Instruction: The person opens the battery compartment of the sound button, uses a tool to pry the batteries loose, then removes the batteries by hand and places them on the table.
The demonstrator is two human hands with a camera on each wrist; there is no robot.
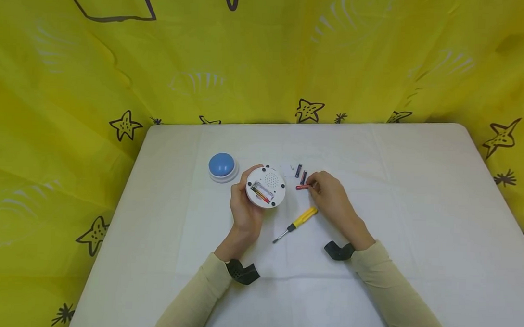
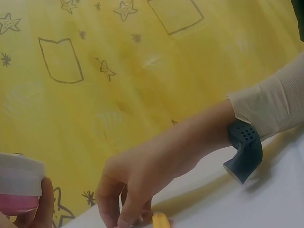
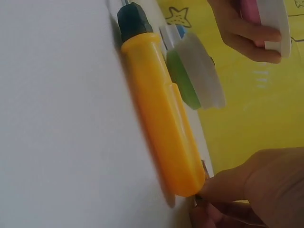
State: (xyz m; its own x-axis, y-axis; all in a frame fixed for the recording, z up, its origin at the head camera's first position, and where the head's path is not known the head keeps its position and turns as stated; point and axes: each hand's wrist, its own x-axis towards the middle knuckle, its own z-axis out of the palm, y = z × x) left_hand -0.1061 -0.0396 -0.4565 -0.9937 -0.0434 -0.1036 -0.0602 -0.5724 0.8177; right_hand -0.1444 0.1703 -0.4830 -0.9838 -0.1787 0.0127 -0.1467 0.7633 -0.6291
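Note:
My left hand (image 1: 246, 212) holds a round white push button (image 1: 277, 183) with its underside up. Its pink dome (image 2: 18, 203) faces down in the left wrist view. One battery (image 1: 261, 194) lies in its opened compartment, beside a bare slot. My right hand (image 1: 333, 197) pinches the end of a red battery (image 1: 302, 187) at the table surface, thumb and finger together. Two dark batteries (image 1: 298, 170) lie just beyond it. A screwdriver (image 1: 303, 218) with a yellow handle lies between the hands, close to the right fingers.
A blue-domed button (image 1: 221, 165) stands on the white table (image 1: 165, 203), left of the left hand. In the right wrist view, an upturned green-domed button (image 3: 184, 80) rests behind the screwdriver. A tiny piece (image 1: 292, 167) lies near the batteries. Yellow patterned cloth (image 1: 265, 62) hangs behind.

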